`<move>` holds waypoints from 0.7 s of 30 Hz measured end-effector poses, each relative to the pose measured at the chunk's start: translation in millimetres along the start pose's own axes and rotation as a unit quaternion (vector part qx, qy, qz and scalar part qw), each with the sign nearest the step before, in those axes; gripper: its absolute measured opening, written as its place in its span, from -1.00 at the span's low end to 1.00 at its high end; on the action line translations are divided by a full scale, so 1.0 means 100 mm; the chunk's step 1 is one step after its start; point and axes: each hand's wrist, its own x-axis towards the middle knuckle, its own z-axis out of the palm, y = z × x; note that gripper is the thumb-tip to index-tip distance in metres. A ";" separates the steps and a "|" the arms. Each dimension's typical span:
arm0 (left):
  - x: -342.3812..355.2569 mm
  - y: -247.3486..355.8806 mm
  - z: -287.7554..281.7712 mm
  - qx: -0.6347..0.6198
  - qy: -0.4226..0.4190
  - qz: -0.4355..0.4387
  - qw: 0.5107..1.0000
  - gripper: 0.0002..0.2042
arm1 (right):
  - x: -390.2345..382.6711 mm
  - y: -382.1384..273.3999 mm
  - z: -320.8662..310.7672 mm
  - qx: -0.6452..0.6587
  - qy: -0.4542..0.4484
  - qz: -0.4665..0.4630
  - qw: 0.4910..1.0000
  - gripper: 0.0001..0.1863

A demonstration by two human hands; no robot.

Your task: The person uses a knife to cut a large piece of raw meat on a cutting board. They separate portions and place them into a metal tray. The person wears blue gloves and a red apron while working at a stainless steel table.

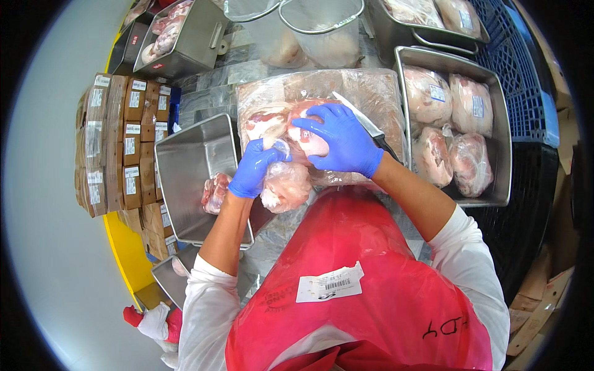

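Observation:
On a plastic-covered board (pixel 380 93) lie pale pink pieces of raw meat (pixel 263 119). My left hand (pixel 253 167), in a blue glove, is closed on a crumpled clear plastic bag (pixel 286 188) that hangs over the board's near left side. My right hand (pixel 340 141), also gloved, grips a large piece of meat (pixel 306 141) just right of it, thumb and fingers curved over it. A knife (pixel 359 116) lies on the board behind my right hand, its dark handle partly hidden.
Steel bins with meat flank the board (pixel 175 148) (pixel 504 167), and more stand behind (pixel 189 55). Clear buckets (pixel 322 28) sit at the back. Stacked cartons (pixel 114 142) are at left, blue plastic crates (pixel 513 74) at right. Another person (pixel 158 328) is at lower left.

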 end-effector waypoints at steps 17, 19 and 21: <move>0.29 0.24 0.16 -0.014 -0.003 0.009 1.000 -0.92 | -0.12 -0.04 0.02 -0.018 0.025 0.037 0.999 -0.19; 0.51 0.38 0.21 -0.021 -0.024 0.014 0.999 -0.91 | -0.07 -0.08 -0.03 -0.100 0.014 0.016 0.995 -0.15; 0.73 0.52 0.15 -0.020 -0.065 -0.026 0.997 -0.85 | -0.01 -0.10 -0.04 -0.160 0.004 0.021 0.987 -0.11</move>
